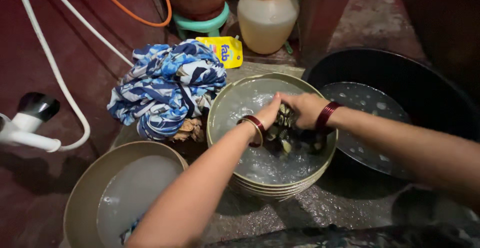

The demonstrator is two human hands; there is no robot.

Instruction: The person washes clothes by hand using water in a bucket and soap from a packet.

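Gripping a dark patterned cloth (287,133) together, the left hand (268,114) and right hand (306,109) held it clenched over the water in the middle basin (220,108). A blue-white bundle (167,85) lay just left; a black tub (425,85) sat right.

Left hand (267,114) and right hand (306,109) grip a dark patterned cloth (290,138) in a soapy basin (220,109).

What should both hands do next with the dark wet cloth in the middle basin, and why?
Probably lift and wring it: the left hand and right hand grip the dark patterned cloth bunched above the soapy water in the middle basin.
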